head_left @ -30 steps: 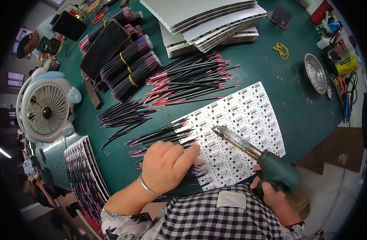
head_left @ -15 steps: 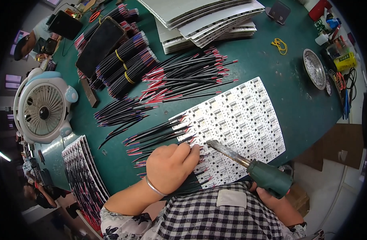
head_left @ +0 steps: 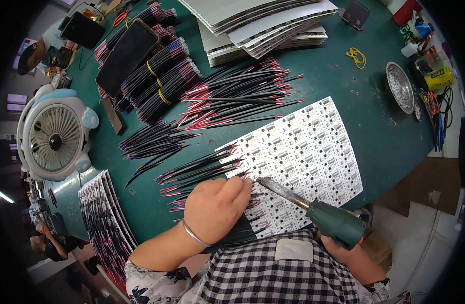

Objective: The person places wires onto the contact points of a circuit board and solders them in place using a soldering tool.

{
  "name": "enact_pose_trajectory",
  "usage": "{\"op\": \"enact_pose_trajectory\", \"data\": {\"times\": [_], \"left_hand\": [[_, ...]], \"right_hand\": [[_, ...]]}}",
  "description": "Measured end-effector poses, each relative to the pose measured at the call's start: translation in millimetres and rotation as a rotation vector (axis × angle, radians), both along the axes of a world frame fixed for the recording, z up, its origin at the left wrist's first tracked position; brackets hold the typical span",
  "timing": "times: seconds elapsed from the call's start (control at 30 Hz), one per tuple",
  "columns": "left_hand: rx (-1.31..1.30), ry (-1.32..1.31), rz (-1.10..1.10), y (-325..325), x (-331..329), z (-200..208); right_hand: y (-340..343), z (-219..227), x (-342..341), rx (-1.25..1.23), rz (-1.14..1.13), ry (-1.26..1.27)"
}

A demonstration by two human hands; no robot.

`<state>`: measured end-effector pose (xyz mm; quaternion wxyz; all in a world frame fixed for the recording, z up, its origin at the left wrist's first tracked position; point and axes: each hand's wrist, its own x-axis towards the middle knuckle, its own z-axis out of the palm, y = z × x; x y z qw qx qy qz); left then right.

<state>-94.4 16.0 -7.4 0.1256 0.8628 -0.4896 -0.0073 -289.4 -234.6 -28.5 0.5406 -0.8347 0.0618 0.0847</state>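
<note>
A white circuit board panel (head_left: pixel 313 147) with rows of small black parts lies on the green table in front of me. Black-sleeved wires (head_left: pixel 192 164) with red and blue ends run out from its left edge. My left hand (head_left: pixel 214 205) is closed at that edge, thumb and finger pinching a wire whose red end shows by the fingertips; most of it is hidden. My right hand (head_left: pixel 338 251) grips the green handle of a soldering iron (head_left: pixel 336 223). The iron slants left over the panel, its dark tip close to my left fingertips.
Loose wires (head_left: pixel 237 96) and banded wire bundles (head_left: pixel 156 83) lie beyond, with a phone (head_left: pixel 127 58) on top. White panels (head_left: pixel 263 25) are stacked at the back. A fan (head_left: pixel 55 139) and wired panels (head_left: pixel 100 223) stand left; a metal bowl (head_left: pixel 399 87) sits right.
The soldering iron has shifted slightly left, its tip coming nearer my left fingertips. My left hand has moved a little up and left along the panel's edge.
</note>
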Motion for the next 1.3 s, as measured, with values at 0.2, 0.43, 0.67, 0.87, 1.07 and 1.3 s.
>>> {"op": "enact_pose_trajectory", "data": {"times": [0.2,0.43,0.67,0.87,1.07,1.3], "left_hand": [[0.033,0.002,-0.024,0.0,1.9,1.8],[0.087,-0.049,-0.045,-3.0,2.0,6.4],[0.021,-0.024,-0.022,-0.6,-4.8,2.5],[-0.006,-0.019,-0.015,-0.2,-6.6,0.8],[0.015,-0.002,-0.030,-1.1,-4.2,2.5],[0.129,-0.024,-0.080,-5.7,-2.6,11.3]], "right_hand": [[7.9,9.5,12.7,-0.198,0.024,-0.170],[-0.8,10.0,10.7,-0.080,0.113,-0.136],[1.5,-3.0,0.6,-0.070,-0.011,-0.145],[6.5,-5.0,-1.9,0.008,-0.086,-0.117],[6.3,-6.4,2.1,-0.116,-0.035,-0.206],[4.5,6.7,9.7,-0.103,0.065,-0.157]]}}
